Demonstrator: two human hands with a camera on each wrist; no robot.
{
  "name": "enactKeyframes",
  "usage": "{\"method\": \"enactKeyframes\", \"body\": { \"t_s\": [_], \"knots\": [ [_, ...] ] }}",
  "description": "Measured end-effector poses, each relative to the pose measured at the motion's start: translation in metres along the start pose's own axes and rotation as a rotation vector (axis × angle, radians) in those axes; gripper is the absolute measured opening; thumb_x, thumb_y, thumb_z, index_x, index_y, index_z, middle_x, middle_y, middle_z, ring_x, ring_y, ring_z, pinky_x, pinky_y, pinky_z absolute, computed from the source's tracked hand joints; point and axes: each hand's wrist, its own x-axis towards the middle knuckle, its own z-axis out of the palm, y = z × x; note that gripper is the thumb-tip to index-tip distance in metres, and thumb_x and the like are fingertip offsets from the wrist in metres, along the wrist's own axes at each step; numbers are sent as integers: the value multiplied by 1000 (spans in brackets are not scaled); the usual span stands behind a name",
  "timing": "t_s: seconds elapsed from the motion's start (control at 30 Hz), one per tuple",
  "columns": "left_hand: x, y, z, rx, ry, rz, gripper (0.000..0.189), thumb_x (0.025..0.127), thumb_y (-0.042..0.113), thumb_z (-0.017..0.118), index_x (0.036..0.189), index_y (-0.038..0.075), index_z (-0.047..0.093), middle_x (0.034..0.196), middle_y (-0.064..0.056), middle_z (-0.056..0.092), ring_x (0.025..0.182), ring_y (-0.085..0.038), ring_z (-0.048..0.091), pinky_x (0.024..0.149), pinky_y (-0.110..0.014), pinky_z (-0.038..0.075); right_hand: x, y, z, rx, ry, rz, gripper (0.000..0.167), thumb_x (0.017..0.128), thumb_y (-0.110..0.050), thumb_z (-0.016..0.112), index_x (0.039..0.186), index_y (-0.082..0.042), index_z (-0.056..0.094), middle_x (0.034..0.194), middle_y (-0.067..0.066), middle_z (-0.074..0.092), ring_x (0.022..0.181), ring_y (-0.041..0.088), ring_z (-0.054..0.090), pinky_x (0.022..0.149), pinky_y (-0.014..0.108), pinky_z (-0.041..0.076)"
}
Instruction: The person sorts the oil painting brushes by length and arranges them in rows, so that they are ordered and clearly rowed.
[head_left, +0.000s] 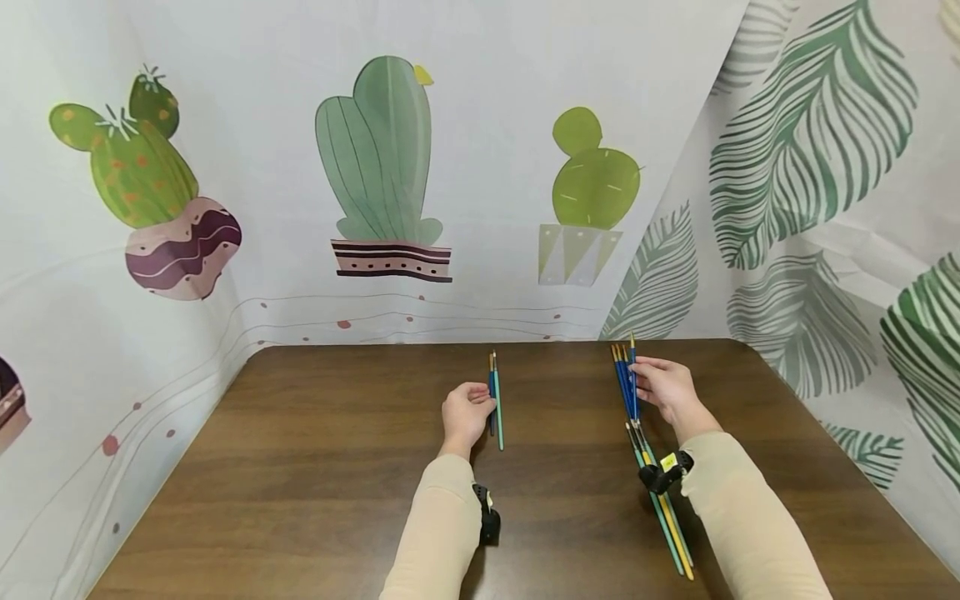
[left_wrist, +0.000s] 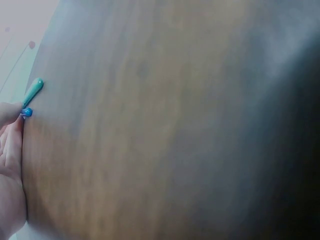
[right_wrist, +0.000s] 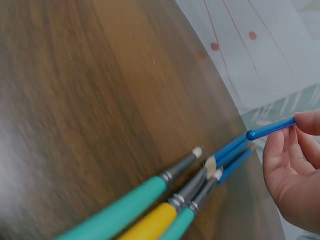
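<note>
My left hand [head_left: 467,414] pinches two slim paintbrushes, a blue paintbrush [head_left: 492,424] and a longer teal paintbrush [head_left: 499,427], side by side near the table's middle. Thumb and fingers hide part of the blue one. In the left wrist view the ends of the teal handle [left_wrist: 35,90] and the blue handle [left_wrist: 28,112] stick out by the fingertips. Over on the right, my right hand [head_left: 667,387] pinches a blue paintbrush [head_left: 633,392] between thumb and fingers, bristles toward the back. Several other blue paintbrushes [head_left: 622,379] lie just left of it.
Nearer the front right, teal paintbrushes [head_left: 667,533] and a yellow paintbrush [head_left: 678,537] lie bunched, bristles toward the blue ones, partly under the right wrist's camera [head_left: 663,475]. The brown wooden table [head_left: 300,467] ends at a printed cloth backdrop [head_left: 487,167].
</note>
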Motion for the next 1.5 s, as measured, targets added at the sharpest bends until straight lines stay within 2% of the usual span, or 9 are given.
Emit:
{"method": "enactKeyframes", "body": {
  "t_s": [0.2, 0.57, 0.77, 1.07, 1.17, 1.27, 1.37, 1.47, 1.5],
  "knots": [
    [1, 1, 0, 0, -1, -1, 21, 80, 3, 72, 100, -3, 68, 96, -16, 72, 91, -24, 70, 81, -33, 57, 6, 0, -8, -54, 29, -4, 48, 93, -9, 54, 135, 11, 40, 72, -13, 61, 63, 0, 58, 57, 17, 54],
    [2, -2, 0, -16, -7, -6, 21, 79, 2, 72, 100, -2, 68, 96, -16, 72, 90, -24, 70, 80, -32, 57, 22, 4, -14, -123, 75, 7, 47, 94, -11, 54, 135, 7, 43, 75, -15, 57, 67, -1, 58, 59, 17, 55],
    [4, -1, 0, -15, -7, -16, 22, 80, 3, 72, 101, -1, 68, 97, -15, 72, 92, -24, 70, 81, -32, 57, 31, 8, -14, -152, 63, 26, 48, 94, -12, 54, 136, 8, 43, 79, -13, 58, 67, -2, 58, 60, 18, 55],
    [0, -1, 0, 0, -9, -12, 22, 81, 3, 71, 102, -2, 68, 98, -15, 72, 92, -24, 70, 82, -34, 57, 37, 18, -15, -163, 87, 54, 47, 92, -8, 54, 134, 10, 44, 70, -14, 58, 61, -1, 58, 57, 17, 55],
    [0, 0, 0, 1, -4, 0, 22, 80, 2, 71, 102, -2, 68, 98, -16, 72, 92, -24, 70, 80, -33, 57, 38, 20, -14, -232, 97, 35, 44, 93, -10, 54, 132, 10, 47, 81, -6, 61, 64, -1, 56, 59, 17, 55],
    [0, -1, 0, -4, 0, -1, 22, 80, 1, 71, 102, -3, 68, 98, -16, 71, 92, -25, 70, 80, -32, 57, 37, 20, -11, -307, 94, 22, 43, 94, -12, 53, 131, 9, 49, 101, 9, 62, 68, -1, 55, 63, 17, 55],
    [0, -2, 0, -18, -5, -4, 22, 80, 0, 70, 102, -4, 68, 98, -17, 71, 93, -26, 70, 80, -32, 57, 36, 20, -11, -334, 89, 24, 43, 95, -13, 52, 131, 9, 49, 119, 22, 57, 71, 0, 54, 66, 17, 56],
    [-1, -3, 1, -27, 2, 26, 21, 79, 1, 71, 100, -4, 68, 95, -16, 71, 90, -24, 70, 79, -32, 58, 36, 21, -11, -352, 92, 28, 43, 95, -13, 51, 132, 9, 48, 130, 29, 51, 74, 1, 55, 67, 17, 56],
    [-1, -3, 1, -21, 11, 54, 20, 79, 1, 71, 98, -4, 68, 93, -15, 72, 87, -23, 70, 76, -30, 58, 37, 21, -11, -362, 95, 27, 43, 95, -13, 51, 131, 9, 48, 131, 30, 50, 76, 2, 56, 67, 17, 56]
  ]
}}
